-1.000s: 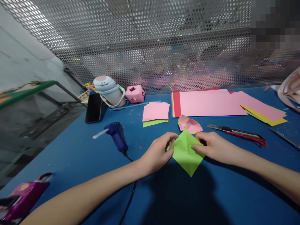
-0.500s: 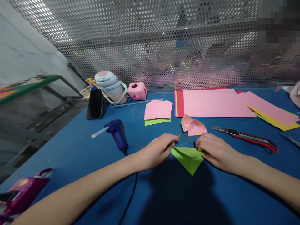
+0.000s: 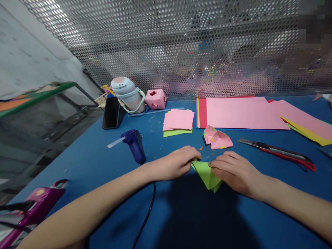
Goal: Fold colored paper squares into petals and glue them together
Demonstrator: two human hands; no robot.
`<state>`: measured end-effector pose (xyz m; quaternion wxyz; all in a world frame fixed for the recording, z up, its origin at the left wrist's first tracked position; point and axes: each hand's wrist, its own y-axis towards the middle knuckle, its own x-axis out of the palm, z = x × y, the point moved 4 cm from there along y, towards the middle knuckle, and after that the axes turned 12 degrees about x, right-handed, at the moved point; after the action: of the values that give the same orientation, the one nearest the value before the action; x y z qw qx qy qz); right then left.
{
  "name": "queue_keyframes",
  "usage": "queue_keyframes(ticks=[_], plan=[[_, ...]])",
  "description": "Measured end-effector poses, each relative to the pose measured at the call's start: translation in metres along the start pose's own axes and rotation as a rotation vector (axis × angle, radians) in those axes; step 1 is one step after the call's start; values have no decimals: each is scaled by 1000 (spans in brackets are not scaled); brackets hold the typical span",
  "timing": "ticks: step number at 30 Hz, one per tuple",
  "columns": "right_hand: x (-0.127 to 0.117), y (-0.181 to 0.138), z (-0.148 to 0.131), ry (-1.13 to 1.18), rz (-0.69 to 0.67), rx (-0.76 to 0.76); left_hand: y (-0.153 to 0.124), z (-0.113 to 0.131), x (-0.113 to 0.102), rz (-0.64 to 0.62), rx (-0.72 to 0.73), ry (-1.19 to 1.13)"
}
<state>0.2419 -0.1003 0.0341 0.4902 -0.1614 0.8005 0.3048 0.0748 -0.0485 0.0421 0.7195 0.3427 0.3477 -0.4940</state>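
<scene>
A green paper [image 3: 205, 174], folded into a downward-pointing triangle, lies on the blue table between my hands. My left hand [image 3: 181, 162] pinches its upper left corner, fingers curled. Over its right side rests my right hand [image 3: 234, 172], fingers together and pressing on the upper edge; that corner is hidden beneath them. Just beyond my hands sits a folded pink paper piece [image 3: 218, 138] with small yellow and green spots. Farther back is a stack of small pink and green paper squares [image 3: 178, 120].
Right of my hands lies a utility knife [image 3: 259, 145] beside red-handled scissors [image 3: 293, 159]. A blue glue gun [image 3: 136, 147], phone [image 3: 111, 112], bottle [image 3: 131, 98] and pink paper ball [image 3: 156, 99] stand left. Large pink sheets [image 3: 238, 112] lie behind, and a purple power strip [image 3: 38, 207] front left.
My right hand has moved left over the green paper, pressing its top layer down; a second lower tip now shows. My left hand keeps its corner. The view has shifted slightly left.
</scene>
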Motion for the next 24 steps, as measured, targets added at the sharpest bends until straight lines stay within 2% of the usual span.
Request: queue_keyframes(ticks=[8,14,17,24], plan=[[2,0,1,-52,-37,-80,0,0,-7,-28,32,-29],[-1,3,-7,-196,13,-88,-1,-1,-7,-34,40,-35],[-2,2,-10,-196,6,-66,-1,-1,-6,-36,42,-37],[-1,1,-6,-86,-165,29,-2,0,-7,-70,59,-18]])
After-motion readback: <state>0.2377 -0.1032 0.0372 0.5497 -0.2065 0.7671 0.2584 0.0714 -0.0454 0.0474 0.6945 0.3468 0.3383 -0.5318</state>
